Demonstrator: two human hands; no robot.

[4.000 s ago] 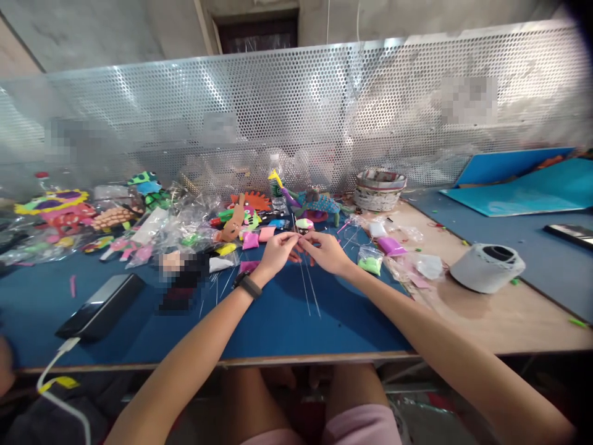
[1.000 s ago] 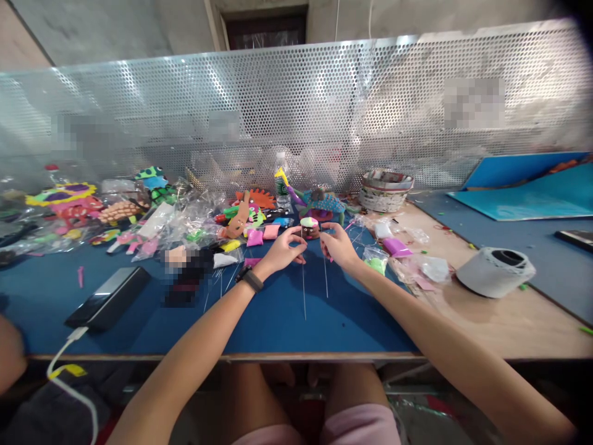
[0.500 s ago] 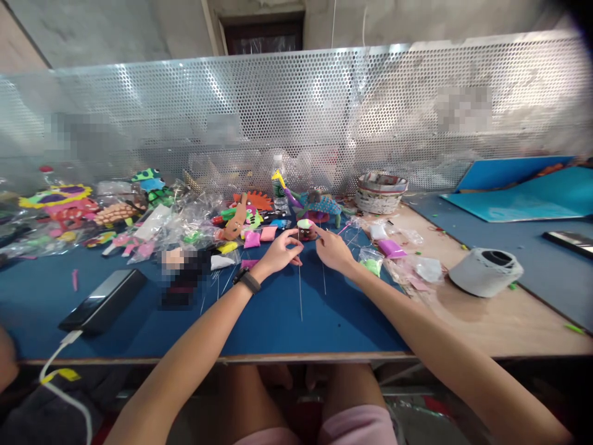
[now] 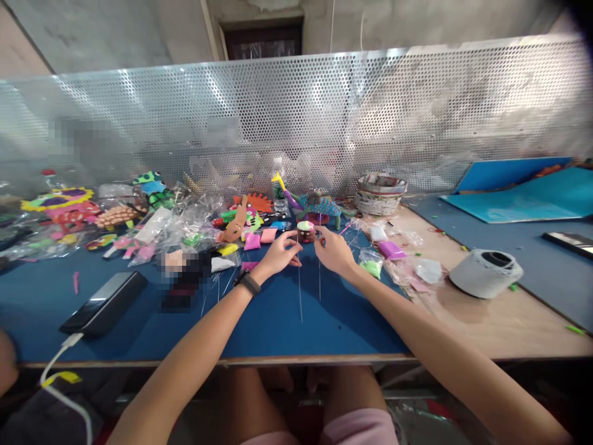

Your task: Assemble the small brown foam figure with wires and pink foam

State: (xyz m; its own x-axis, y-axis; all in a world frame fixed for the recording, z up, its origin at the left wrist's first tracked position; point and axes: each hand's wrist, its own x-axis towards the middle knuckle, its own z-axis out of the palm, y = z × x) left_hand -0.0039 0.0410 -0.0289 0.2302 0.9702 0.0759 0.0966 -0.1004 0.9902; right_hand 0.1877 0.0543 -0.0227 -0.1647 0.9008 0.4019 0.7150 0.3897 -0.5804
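Between my two hands, near the middle of the blue table, is a small brown clay head (image 4: 305, 236) with white eyes, a pink mouth and a pale green and pink top. My left hand (image 4: 282, 252) is at its left side, thumb and forefinger closed on a thin wire (image 4: 300, 290) that hangs down toward me. On the other side, my right hand (image 4: 332, 248) has its fingers curled in a pinch around a second thin wire (image 4: 319, 281), which sticks out above and below the fingers. Whether the fingertips touch the head cannot be made out.
Behind stand clay animals, including a blue spotted one (image 4: 324, 207), a water bottle (image 4: 278, 191) and a woven basket (image 4: 380, 193). Bagged clay lies on both sides. A black power bank (image 4: 104, 303) is at left, a white roll-shaped object (image 4: 485, 274) at right.
My right hand has shifted slightly, and its wire hangs straighter and further left. More of the clay head's right side shows. My left hand has hardly moved.
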